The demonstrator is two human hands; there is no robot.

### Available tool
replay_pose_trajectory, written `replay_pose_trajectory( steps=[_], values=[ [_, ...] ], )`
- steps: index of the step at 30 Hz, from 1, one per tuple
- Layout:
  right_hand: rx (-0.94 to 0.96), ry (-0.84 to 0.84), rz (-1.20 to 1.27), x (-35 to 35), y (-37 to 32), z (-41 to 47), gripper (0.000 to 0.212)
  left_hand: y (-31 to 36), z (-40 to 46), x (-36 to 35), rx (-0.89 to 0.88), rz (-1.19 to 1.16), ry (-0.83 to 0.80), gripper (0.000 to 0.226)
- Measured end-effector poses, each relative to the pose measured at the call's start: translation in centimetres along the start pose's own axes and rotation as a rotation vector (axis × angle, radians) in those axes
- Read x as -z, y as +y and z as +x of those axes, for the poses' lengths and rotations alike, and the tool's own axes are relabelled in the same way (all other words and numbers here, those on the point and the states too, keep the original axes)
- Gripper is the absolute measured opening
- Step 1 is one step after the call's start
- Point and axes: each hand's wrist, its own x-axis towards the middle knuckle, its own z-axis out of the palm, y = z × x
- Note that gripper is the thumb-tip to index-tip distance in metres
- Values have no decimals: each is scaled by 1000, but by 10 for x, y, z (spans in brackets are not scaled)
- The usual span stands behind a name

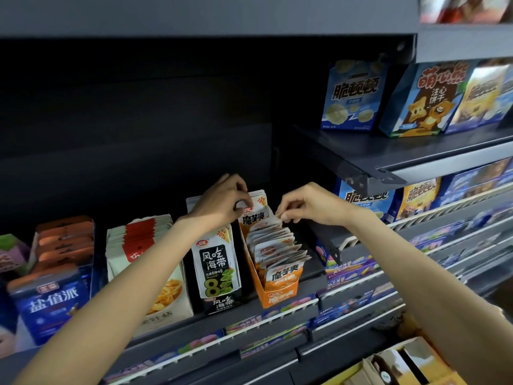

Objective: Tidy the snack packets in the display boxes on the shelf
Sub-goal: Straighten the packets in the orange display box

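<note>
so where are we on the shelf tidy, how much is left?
Done: the black display box looks neat. In hand: left hand holds the orange box's tall back flap; right hand pinches the rearmost packets, which lean unevenly. Left: straightening that row; the white box looks untouched.

Two bare forearms are seen, with no sleeve reaching the wrists. The left hand (222,201) and right hand (308,204) are uncovered. Short, unpainted nails are shown on the fingers.
</note>
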Motion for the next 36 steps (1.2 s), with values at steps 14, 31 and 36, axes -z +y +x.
replay_pose_trajectory(
  steps=[14,31,36],
  values=[
    [-35,591,74,-8,-23,-3,4,10,-23,7,166,-442,196,35],
    [426,528,-102,-7,-44,-63,14,31,-57,27,450,-1437,102,23],
    [572,484,-723,-3,-30,-70,17,37,-67,33,353,-1153,347,34]
  ],
)
